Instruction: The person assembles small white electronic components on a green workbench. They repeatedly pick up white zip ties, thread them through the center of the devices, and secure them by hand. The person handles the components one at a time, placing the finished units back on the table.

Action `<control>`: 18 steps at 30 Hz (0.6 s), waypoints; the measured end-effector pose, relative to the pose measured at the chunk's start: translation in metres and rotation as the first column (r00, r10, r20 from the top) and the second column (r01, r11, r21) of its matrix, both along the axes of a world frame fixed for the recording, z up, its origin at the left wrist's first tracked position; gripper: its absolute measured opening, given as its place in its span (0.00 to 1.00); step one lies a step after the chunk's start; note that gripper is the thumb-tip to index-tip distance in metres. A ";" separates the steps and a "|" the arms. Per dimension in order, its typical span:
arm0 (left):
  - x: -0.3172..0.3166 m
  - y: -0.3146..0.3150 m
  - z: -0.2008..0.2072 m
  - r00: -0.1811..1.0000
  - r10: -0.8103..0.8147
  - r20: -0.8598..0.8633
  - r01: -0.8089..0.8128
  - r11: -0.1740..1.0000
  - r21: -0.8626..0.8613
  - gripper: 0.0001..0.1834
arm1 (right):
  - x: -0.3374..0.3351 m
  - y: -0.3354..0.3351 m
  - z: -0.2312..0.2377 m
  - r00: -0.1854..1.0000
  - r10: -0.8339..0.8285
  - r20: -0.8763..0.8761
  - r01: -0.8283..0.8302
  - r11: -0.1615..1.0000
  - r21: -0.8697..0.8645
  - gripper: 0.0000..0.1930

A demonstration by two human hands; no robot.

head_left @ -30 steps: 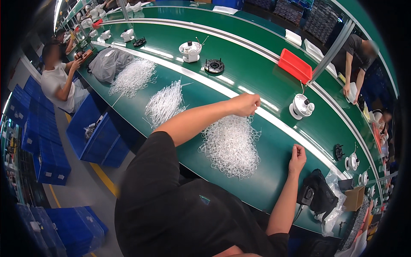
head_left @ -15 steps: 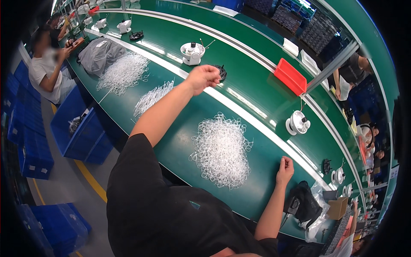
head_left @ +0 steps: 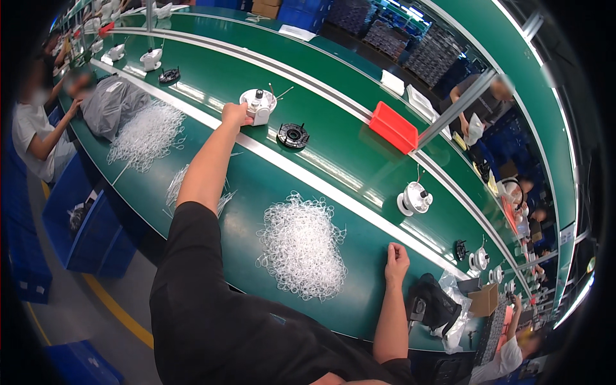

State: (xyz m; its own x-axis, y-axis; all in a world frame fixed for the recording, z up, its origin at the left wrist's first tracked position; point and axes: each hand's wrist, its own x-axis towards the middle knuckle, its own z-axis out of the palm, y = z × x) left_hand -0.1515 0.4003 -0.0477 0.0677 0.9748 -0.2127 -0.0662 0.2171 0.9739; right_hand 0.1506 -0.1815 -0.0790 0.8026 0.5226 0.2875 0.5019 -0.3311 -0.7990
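Observation:
My left hand [head_left: 236, 115] reaches over the work surface to a white round housing [head_left: 261, 117] with a black centre piece and thin wires sticking up. Its fingers are closed at the housing's near left edge. Just right of that housing lies a black ring-shaped part [head_left: 293, 135]. My right hand [head_left: 397, 262] is closed above the green table, right of a heap of looped white ties [head_left: 301, 247]; whatever its fingers may hold is hidden. Under my left forearm a smaller bunch of white ties [head_left: 175, 186] shows in part.
A red tray [head_left: 393, 127] stands across the line. Another white housing [head_left: 414, 198] sits to its front right. A black bag [head_left: 430, 301] and a cardboard box [head_left: 483, 299] lie right of my right hand. At left are a grey bag [head_left: 112, 106], blue crates [head_left: 96, 234] and a seated person [head_left: 38, 135].
My left hand has gone from above the black ring-shaped part to the white housing on its left. My right hand stays closed over the table. The whole view has shifted.

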 end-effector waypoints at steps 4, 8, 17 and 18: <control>0.006 -0.035 0.016 0.997 0.012 0.071 -0.016 0.998 0.068 0.14 | 0.004 0.001 0.005 1.000 -0.021 0.004 0.021 1.000 0.012 0.13; 0.028 -0.108 0.059 0.962 -0.243 0.122 0.216 0.955 0.201 0.12 | 0.001 0.008 0.012 0.996 0.083 -0.045 -0.075 0.986 0.151 0.16; 0.103 -0.313 0.085 0.607 -0.794 -0.034 0.787 0.594 0.169 0.14 | -0.063 0.051 0.109 0.827 0.528 -0.194 -0.412 0.804 0.429 0.34; 0.110 -0.327 0.079 0.559 -0.827 -0.059 0.824 0.547 0.147 0.14 | -0.062 0.044 0.109 0.821 0.531 -0.210 -0.395 0.793 0.464 0.35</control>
